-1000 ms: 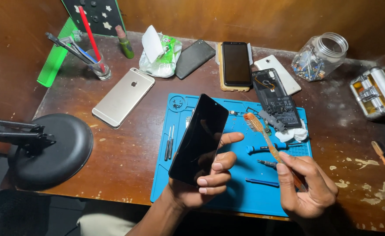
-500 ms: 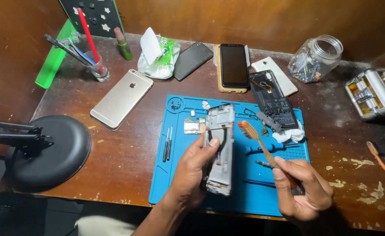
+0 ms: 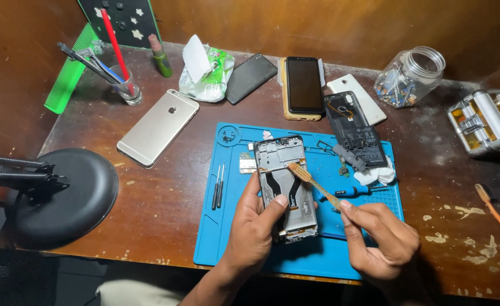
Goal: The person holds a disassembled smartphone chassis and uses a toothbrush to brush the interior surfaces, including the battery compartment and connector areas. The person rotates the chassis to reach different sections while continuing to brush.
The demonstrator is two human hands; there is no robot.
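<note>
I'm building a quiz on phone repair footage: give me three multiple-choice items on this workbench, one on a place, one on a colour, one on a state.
1. Where does the gold phone lie?
A. on the blue mat
B. on the bare wood left of the mat
C. in the jar

2. What colour is the work mat?
A. blue
B. red
C. grey

3. How is the opened phone held?
A. flat on the table, untouched
B. in the left hand, insides up
C. in the right hand alone

Answers: 1 B, it rests face down on the wooden table. 2 A, the mat is plainly blue. 3 B, the left hand grips it while the right hand holds a brush on it.
</note>
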